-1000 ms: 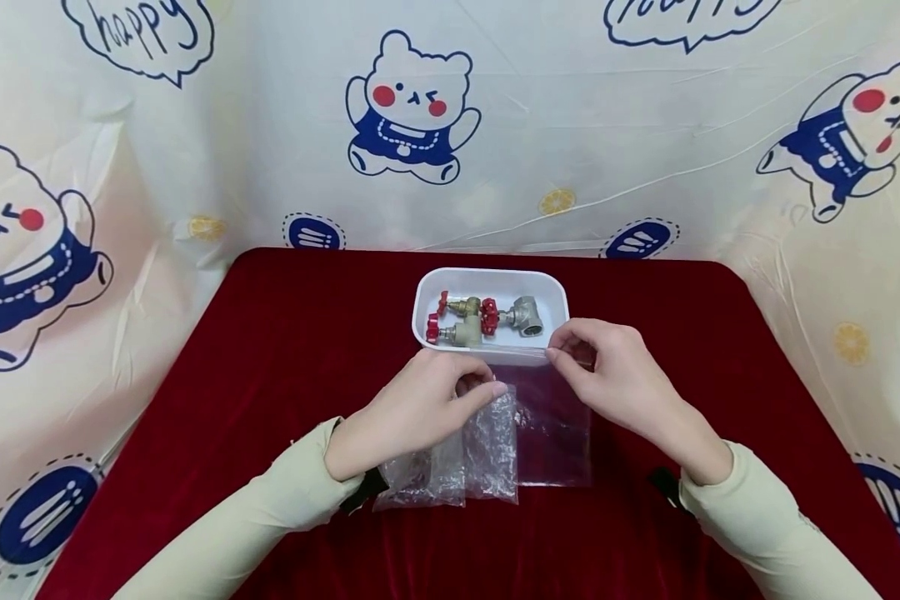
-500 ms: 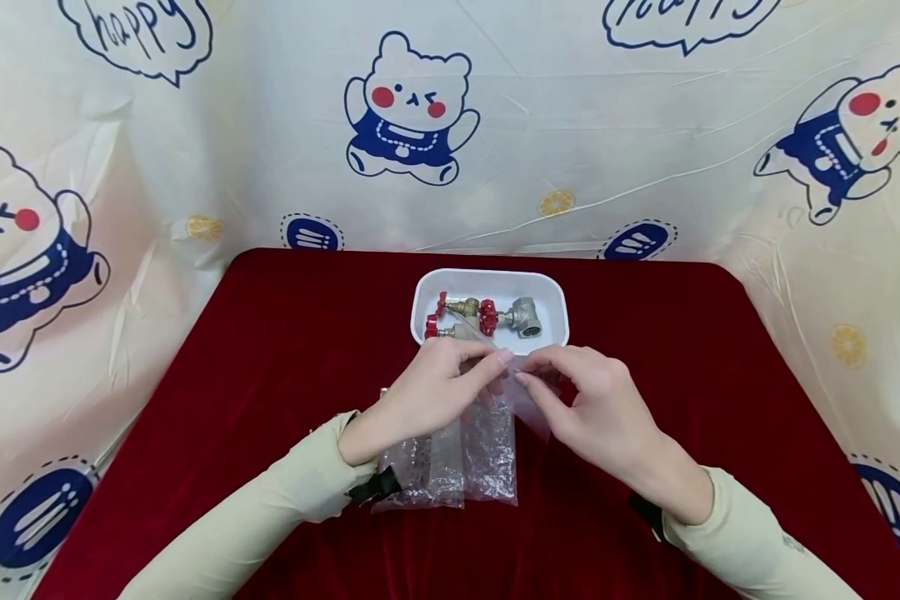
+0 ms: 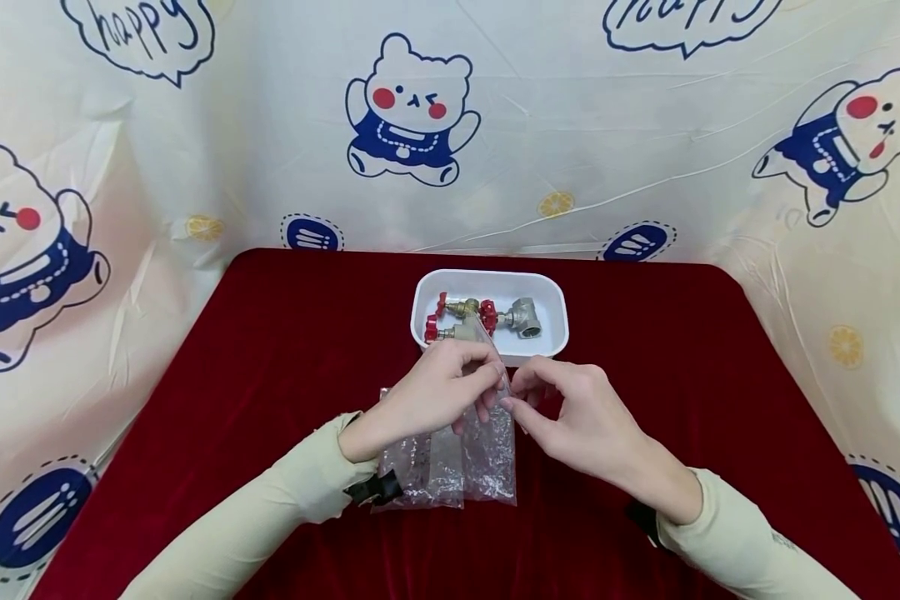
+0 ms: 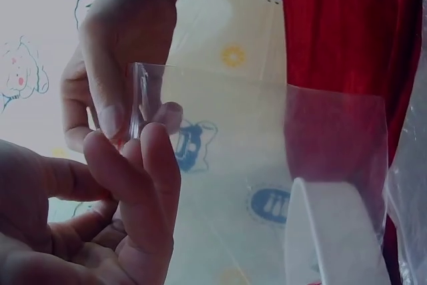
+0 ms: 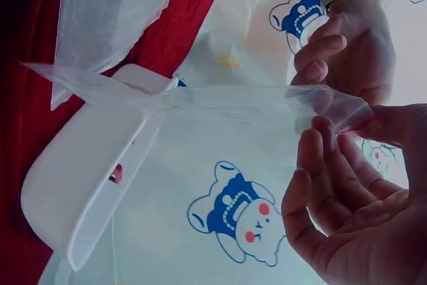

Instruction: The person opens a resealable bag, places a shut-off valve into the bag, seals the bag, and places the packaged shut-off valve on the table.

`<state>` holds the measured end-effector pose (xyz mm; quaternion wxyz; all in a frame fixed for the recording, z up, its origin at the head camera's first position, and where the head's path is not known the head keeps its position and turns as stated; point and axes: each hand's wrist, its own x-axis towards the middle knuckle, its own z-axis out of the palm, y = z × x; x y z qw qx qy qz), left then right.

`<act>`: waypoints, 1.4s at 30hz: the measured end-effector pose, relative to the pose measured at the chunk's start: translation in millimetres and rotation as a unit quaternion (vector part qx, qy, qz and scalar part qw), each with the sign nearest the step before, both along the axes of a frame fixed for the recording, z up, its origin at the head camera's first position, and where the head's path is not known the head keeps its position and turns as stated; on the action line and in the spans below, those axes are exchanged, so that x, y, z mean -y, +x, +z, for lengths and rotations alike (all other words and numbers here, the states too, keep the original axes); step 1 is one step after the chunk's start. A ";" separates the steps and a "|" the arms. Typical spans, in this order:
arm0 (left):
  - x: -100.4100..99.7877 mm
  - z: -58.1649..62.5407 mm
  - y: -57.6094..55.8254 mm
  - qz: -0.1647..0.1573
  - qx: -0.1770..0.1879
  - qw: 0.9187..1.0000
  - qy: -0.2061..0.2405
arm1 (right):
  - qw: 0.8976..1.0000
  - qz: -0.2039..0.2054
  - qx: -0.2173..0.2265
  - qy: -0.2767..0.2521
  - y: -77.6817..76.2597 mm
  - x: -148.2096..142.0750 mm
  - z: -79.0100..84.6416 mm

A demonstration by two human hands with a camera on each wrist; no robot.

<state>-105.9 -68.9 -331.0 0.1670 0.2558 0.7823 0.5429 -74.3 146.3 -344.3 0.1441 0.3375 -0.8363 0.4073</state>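
Note:
Between my hands a clear plastic zip bag (image 4: 267,118) stretches, with a reddish line along its mouth edge in the right wrist view. My left hand (image 3: 442,387) pinches that edge between thumb and fingertips, and my right hand (image 3: 588,421) pinches it close beside. The bag's far corner reaches over the white tray (image 3: 553,333) in the head view. Inside the tray lie a brass valve (image 3: 465,307) with a red handwheel, a second red-handled valve (image 3: 446,333) partly hidden by the bag and left hand, and a grey metal valve (image 3: 525,317).
Clear plastic bags (image 3: 487,467) lie on the dark red tablecloth (image 3: 300,333), below and partly behind the left hand. Behind the table hangs a white curtain (image 3: 540,108) printed with cartoon bears.
The bag has turned from lying flat toward me to standing nearly edge-on. My right hand has moved left and nearer to me, up against the left hand. The tray stays put.

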 end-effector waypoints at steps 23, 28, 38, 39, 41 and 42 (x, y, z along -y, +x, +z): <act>4.3 16.5 3.5 -0.022 0.032 0.998 0.055 | 0.977 0.040 0.197 -0.075 -10.3 0.8 17.0; 4.0 18.9 4.7 -0.040 0.061 0.994 0.084 | 0.973 0.062 0.203 -0.088 -10.2 -0.4 20.1; 7.1 16.8 4.2 -0.082 0.090 0.987 0.103 | 0.967 0.073 0.222 -0.098 -9.5 -2.3 18.2; 7.2 16.5 4.7 -0.081 0.092 0.987 0.103 | 0.967 0.072 0.222 -0.097 -9.4 -2.4 17.6; 7.1 14.9 5.2 -0.078 0.095 0.987 0.102 | 0.968 0.066 0.225 -0.094 -9.2 -2.5 16.6; 6.7 14.2 5.4 -0.077 0.095 0.987 0.102 | 0.968 0.062 0.227 -0.091 -9.1 -2.2 16.3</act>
